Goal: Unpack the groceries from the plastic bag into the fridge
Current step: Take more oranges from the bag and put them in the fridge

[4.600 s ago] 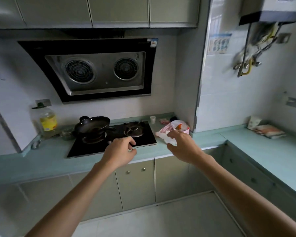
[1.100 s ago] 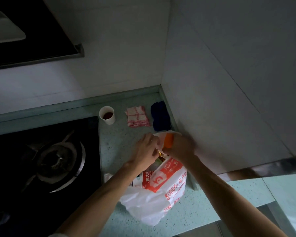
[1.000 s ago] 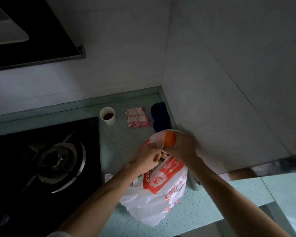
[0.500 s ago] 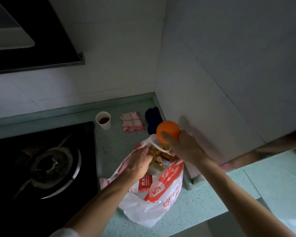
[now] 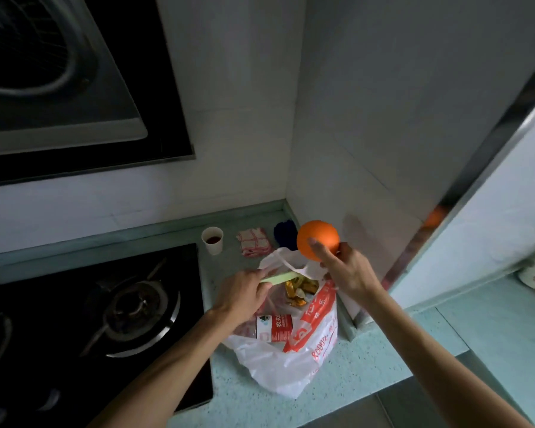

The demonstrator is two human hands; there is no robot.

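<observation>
Left hand [image 5: 241, 296] gripping pale green flat item [image 5: 278, 278], kind unclear, at mouth of white-and-red plastic bag [image 5: 294, 350]. Bag slumping on teal speckled countertop [image 5: 368, 366] beside black gas hob [image 5: 90, 304]. Right hand [image 5: 349, 273] holding round orange fruit [image 5: 318, 240] in fingertips, above bag. Judging: cupping fruit deeper before carrying; drawing green item straight up, bag being limp. Fridge not showing.

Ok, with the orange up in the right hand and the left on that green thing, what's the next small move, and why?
Probably the left hand lifts the pale green item out of the plastic bag: its fingers grip it at the bag's mouth, while the right hand holds the orange clear above the bag. No fridge is in view.
</observation>
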